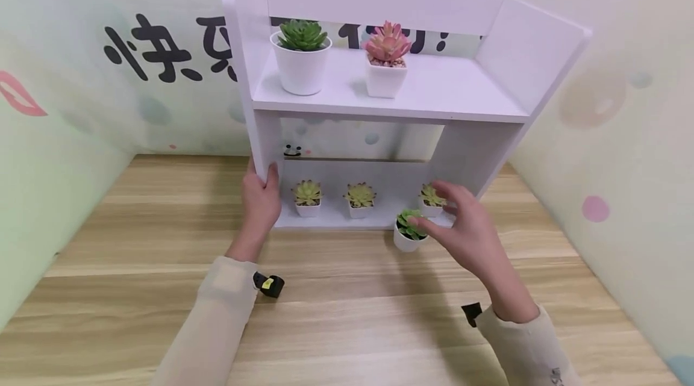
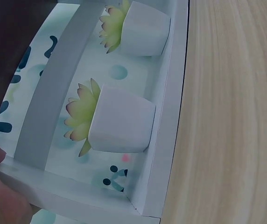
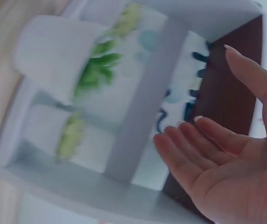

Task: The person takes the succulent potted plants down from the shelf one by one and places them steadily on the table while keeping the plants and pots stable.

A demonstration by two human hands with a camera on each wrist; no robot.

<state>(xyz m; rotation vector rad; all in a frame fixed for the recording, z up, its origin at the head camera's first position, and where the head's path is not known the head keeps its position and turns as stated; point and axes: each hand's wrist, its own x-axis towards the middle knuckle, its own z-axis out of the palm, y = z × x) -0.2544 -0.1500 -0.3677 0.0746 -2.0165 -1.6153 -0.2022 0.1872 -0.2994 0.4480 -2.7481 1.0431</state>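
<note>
Wood-grain table (image 1: 336, 308) underneath: we are working at a white shelf (image 1: 461, 82).
We are gripping its side with our left hand (image 1: 261, 202), ideally steadying it; our spread, empty right hand (image 1: 467, 232) is hovering near the green plant (image 1: 405, 236), which is sitting to that hand's left, before the lower board (image 1: 333, 208).

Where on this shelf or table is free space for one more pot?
The upper board is bare between the pink succulent and right side panel; so is the table between the sleeves. Crowded: lower right, where right hand, small green plant and yellowish succulent bunch together.
</note>
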